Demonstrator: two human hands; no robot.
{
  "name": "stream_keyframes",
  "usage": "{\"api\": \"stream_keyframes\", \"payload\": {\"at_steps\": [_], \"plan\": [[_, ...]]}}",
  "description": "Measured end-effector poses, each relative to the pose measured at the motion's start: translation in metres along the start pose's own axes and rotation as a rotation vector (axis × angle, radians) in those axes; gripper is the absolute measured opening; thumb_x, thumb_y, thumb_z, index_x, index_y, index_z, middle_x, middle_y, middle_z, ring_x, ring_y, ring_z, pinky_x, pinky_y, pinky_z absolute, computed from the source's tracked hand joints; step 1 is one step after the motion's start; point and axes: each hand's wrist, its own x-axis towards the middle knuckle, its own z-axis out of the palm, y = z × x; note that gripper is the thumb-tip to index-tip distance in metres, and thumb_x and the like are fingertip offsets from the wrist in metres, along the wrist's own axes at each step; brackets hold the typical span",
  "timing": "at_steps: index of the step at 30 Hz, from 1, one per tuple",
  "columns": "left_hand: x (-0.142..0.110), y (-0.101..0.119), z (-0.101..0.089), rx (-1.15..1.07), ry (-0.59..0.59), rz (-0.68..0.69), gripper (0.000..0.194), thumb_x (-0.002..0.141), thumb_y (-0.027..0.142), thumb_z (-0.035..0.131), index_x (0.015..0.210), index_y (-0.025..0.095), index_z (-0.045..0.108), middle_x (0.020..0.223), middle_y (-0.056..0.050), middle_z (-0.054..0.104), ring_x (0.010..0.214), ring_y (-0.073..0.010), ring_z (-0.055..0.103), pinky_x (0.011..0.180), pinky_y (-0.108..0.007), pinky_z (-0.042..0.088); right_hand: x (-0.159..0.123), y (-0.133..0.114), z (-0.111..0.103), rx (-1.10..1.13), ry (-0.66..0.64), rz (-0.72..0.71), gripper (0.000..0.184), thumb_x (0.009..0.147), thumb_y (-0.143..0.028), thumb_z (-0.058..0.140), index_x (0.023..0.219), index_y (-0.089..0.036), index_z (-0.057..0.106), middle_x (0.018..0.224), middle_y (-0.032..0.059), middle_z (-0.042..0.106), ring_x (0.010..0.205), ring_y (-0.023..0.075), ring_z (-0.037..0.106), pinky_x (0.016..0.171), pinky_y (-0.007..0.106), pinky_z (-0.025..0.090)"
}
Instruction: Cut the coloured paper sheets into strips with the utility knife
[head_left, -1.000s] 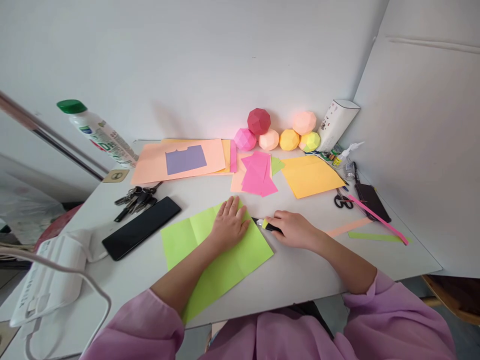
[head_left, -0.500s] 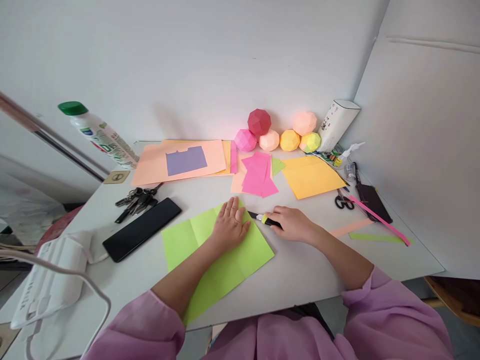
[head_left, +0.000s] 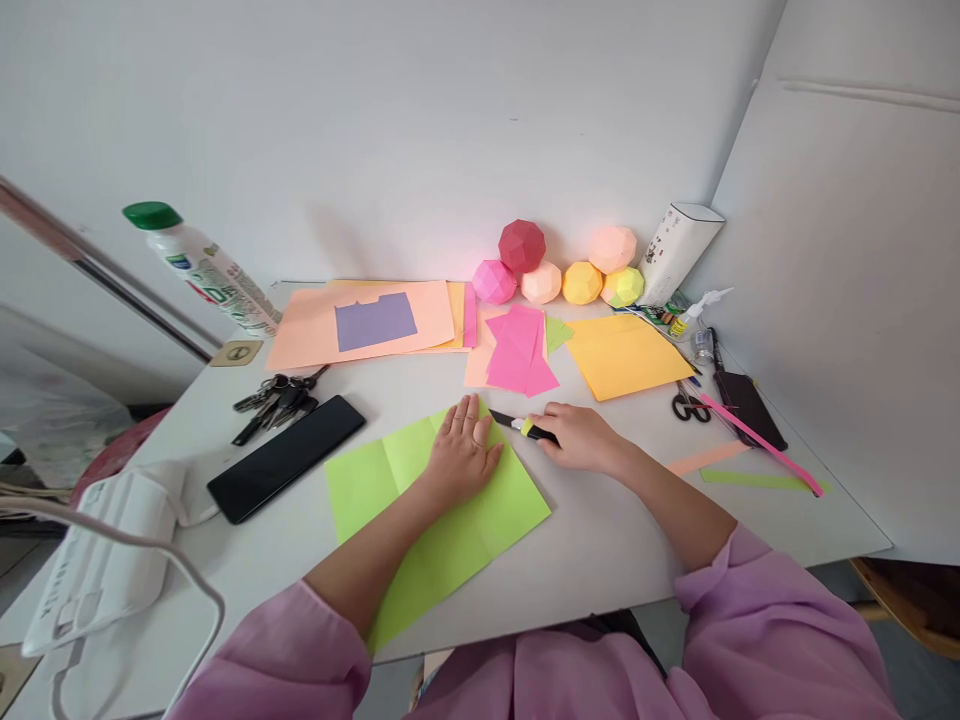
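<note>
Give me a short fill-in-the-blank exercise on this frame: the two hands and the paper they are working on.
1. The left hand lies flat on a sheet of ____ paper.
2. The right hand grips a black and yellow ____.
3. The black phone lies to the ____ of the green sheet.
4. The scissors lie on the ____ side of the table.

Missing words: green; craft knife; left; right

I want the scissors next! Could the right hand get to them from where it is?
Probably yes. The right hand holds a small cutter at the green paper's edge, and the scissors lie on the table to its right, with bare tabletop between. It would need to put the cutter down first.
</note>
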Motion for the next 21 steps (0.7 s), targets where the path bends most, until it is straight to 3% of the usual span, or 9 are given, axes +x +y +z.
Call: {"api": "stream_keyframes", "payload": {"at_steps": [11, 21], "plan": [[0.0, 0.001, -0.002, 0.008, -0.01, -0.003, 0.051, 0.094, 0.042, 0.029, 0.123, 0.006, 0.051, 0.149, -0.023, 0.029, 0.14, -0.0322, 0.021, 0.113, -0.05, 0.025, 0.008, 0.007, 0.003, -0.007, 0.038, 0.009, 0.044, 0.087, -0.026, 0.049, 0.129, -0.015, 0.054, 0.104, 0.0092, 0.063, 0.093, 0.0216, 0.06, 0.066, 0.028, 0.043], [-0.001, -0.001, 0.003, -0.029, 0.032, 0.005, 0.049, 0.092, 0.041, 0.033, 0.122, 0.007, 0.052, 0.149, -0.022, 0.03, 0.141, -0.0316, 0.02, 0.111, -0.052, 0.026, 0.017, -0.002, 0.007, -0.004, 0.061, 0.039, 0.044, 0.088, -0.026, 0.047, 0.13, -0.016, 0.053, 0.107, 0.0099, 0.062, 0.097, 0.0223, 0.059, 0.066, 0.027, 0.043]]}}
